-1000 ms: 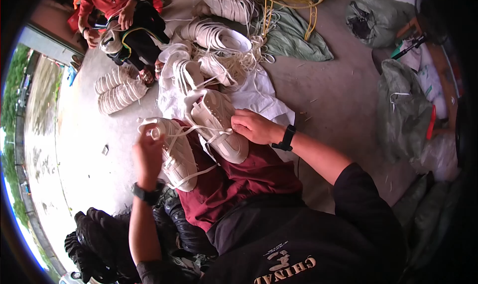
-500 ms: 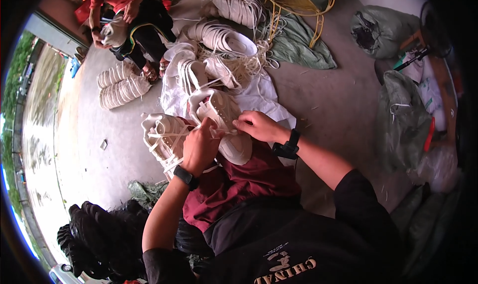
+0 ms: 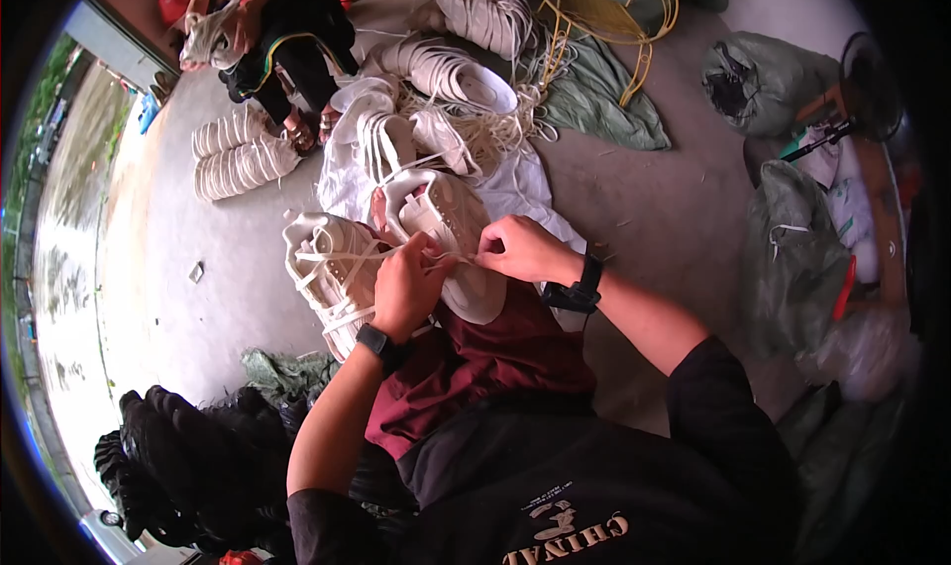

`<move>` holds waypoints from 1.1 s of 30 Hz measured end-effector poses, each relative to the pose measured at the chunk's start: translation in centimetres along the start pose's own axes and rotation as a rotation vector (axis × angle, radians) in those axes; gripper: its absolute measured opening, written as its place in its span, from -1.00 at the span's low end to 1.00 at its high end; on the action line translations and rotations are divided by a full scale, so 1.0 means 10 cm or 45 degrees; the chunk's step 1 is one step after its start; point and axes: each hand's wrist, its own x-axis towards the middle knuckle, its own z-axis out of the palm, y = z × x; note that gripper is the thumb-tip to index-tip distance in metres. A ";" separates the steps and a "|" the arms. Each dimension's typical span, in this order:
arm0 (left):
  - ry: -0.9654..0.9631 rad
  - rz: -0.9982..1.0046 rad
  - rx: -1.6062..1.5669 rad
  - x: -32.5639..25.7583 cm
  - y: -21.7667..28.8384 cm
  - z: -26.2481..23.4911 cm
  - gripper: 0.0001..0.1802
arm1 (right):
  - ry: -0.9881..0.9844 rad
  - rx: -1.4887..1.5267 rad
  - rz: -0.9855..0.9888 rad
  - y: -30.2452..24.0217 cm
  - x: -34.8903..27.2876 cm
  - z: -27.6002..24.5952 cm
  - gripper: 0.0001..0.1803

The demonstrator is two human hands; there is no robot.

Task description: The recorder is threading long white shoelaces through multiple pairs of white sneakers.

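A cream shoe upper [image 3: 475, 293] lies across my maroon-covered lap, its toe toward me and its opening away. My left hand [image 3: 404, 286] is closed at its left side, over the eyelet rows. On the other side my right hand [image 3: 530, 250] pinches with thumb and forefinger. A thin pale shoelace [image 3: 462, 259] runs between the fingertips of both hands, across the shoe's front. Further left sits a second cream shoe upper [image 3: 332, 276], with pale laces looped loosely over it. The lace's ends are hidden by my fingers.
Beyond my lap, stacked pale shoe uppers [image 3: 451, 75] and a tangle of laces lie on white cloth [image 3: 520, 189]. Two bundled rows of uppers [image 3: 243, 169] rest near a seated person [image 3: 297, 45]. Grey-green sacks [image 3: 788, 258] stand right; black bundled material [image 3: 198, 456] is at lower left.
Both hands stay at the shoe's front, with small finger movements on the lace. The surroundings have shifted slightly in view. The seated person's hands and the piece they hold have moved up a little.
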 end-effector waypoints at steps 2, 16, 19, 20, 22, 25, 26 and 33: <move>0.023 0.023 -0.012 -0.01 -0.06 -0.01 -0.69 | 0.071 0.013 -0.021 0.02 0.01 0.07 -0.79; 0.038 -0.036 -0.118 -0.09 -0.34 -0.10 -0.70 | -0.309 1.857 0.598 0.11 0.03 0.52 -0.90; 0.042 -0.042 -0.112 -0.11 -0.36 -0.11 -0.69 | -0.334 1.989 0.597 0.12 0.03 0.57 -0.91; 0.043 -0.041 -0.114 -0.12 -0.38 -0.11 -0.69 | -0.327 2.007 0.592 0.10 0.02 0.58 -0.91; 0.035 -0.046 -0.137 -0.13 -0.40 -0.12 -0.68 | -0.145 1.764 0.567 0.01 -0.03 0.62 -0.89; 0.020 -0.032 -0.175 -0.14 -0.42 -0.12 -0.67 | 0.173 1.346 0.487 -0.10 -0.09 0.69 -0.81; 0.021 -0.030 -0.176 -0.13 -0.42 -0.12 -0.67 | 0.315 1.171 0.436 -0.11 -0.12 0.71 -0.75; -0.053 0.067 -0.233 -0.06 -0.54 -0.05 -0.78 | 0.485 0.122 -0.295 0.02 0.00 0.89 -0.10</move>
